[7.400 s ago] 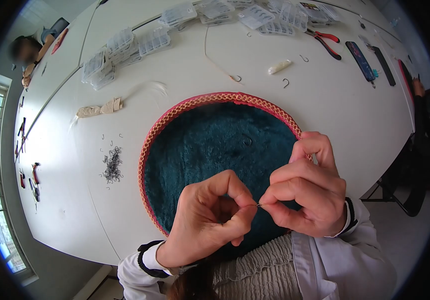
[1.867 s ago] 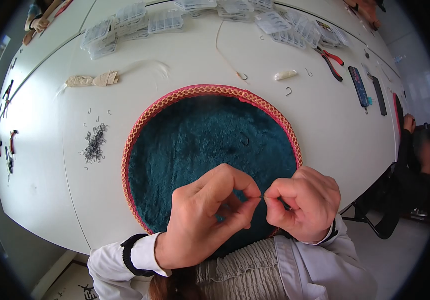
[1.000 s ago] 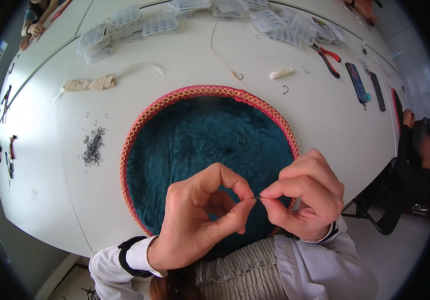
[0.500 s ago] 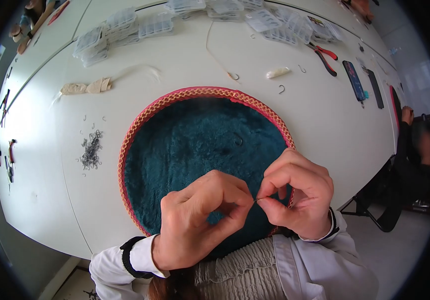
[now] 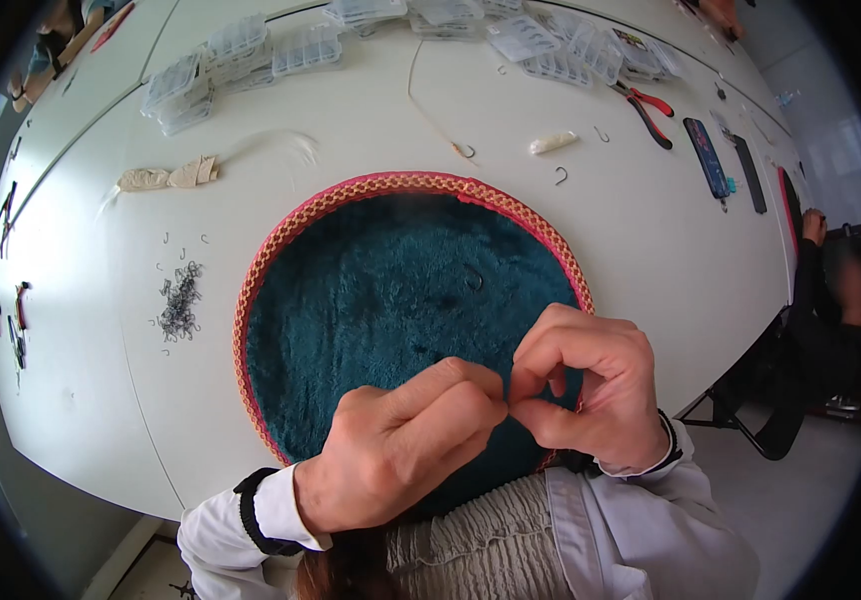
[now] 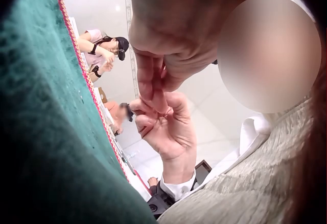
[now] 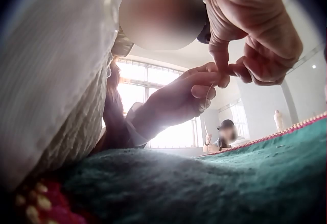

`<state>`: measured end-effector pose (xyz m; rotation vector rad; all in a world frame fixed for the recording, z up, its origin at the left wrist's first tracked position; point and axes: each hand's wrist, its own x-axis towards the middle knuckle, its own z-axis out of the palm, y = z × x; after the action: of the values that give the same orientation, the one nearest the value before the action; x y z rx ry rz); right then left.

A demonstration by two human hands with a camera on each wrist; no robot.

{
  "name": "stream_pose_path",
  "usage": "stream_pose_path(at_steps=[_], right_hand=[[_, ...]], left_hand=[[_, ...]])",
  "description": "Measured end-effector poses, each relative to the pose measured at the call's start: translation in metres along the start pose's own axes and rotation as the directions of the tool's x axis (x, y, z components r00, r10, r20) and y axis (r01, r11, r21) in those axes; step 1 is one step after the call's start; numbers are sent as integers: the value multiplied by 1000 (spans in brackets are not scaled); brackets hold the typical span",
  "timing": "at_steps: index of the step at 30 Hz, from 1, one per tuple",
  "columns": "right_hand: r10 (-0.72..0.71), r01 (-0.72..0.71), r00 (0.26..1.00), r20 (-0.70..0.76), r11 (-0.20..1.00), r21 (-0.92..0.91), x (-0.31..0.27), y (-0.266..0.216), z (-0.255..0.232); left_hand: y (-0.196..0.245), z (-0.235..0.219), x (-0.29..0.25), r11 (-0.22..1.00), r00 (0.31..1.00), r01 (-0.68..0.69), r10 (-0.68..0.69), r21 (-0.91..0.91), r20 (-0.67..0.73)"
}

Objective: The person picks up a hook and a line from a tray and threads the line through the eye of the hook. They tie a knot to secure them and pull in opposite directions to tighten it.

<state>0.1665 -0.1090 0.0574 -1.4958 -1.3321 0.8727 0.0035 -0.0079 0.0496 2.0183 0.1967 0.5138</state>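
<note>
My left hand (image 5: 406, 440) and right hand (image 5: 591, 385) meet fingertip to fingertip over the near right part of a round dark-green plush mat (image 5: 351, 290) with a red and gold braided rim. Both pinch between thumb and forefinger. In the right wrist view a thin pale fishing line (image 7: 206, 101) curves down from the left hand's fingertips (image 7: 219, 78); the right hand (image 7: 255, 35) reaches in from above. What lies right between the fingertips is hidden. In the left wrist view the right hand (image 6: 168, 132) touches the left hand's fingers from below. A dark fish hook (image 5: 474, 278) lies on the mat.
Left of the mat are a pile of small hooks (image 5: 181, 305) and a cloth-wrapped bundle (image 5: 171, 175) with pale strands. Beyond it lie a hook with line (image 5: 466, 151), a white roll (image 5: 553, 142), red-handled pliers (image 5: 646, 112), a phone (image 5: 707, 158) and clear compartment boxes (image 5: 306, 50). Other people sit around.
My left hand has turned knuckles up, closing the ring its thumb and forefinger made. The short thin strand seen earlier between the fingertips is now hidden. Both hands have shifted slightly left.
</note>
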Motion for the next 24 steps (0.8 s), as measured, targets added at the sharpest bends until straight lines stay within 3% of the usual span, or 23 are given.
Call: stream_pose_path(at_steps=[2,4,7,14,17,19,20,22,24], right_hand=[[86,-84,996,-10,990,117,-1,0,0],[142,-140,990,3,972,189,-2,-1,-1],[206,-204,978,21,939,277,-3,-1,-1],[254,-255,966,48,901,351,-4,-1,-1],[230,-229,972,38,913,336,-3,-2,-1],[193,-182,981,-2,932,313,-3,-1,0],[153,-135,987,-43,949,287,-3,0,0],[149,-130,988,-47,951,280,-3,1,1],[148,-128,988,-53,953,274,-3,1,1]], left_hand=[[0,1,1,997,999,39,-41,-67,-26],[0,3,2,931,966,208,-244,-300,-89],[-1,1,1,858,949,270,-313,-437,-27],[-1,1,1,885,959,238,-279,-400,-44],[-2,2,0,913,977,160,-201,-375,-70],[1,5,0,666,897,309,-440,-679,-24],[1,6,1,667,897,308,-441,-679,-26],[-1,7,2,545,865,305,-502,-781,-13],[-1,7,2,550,866,309,-500,-776,-9]])
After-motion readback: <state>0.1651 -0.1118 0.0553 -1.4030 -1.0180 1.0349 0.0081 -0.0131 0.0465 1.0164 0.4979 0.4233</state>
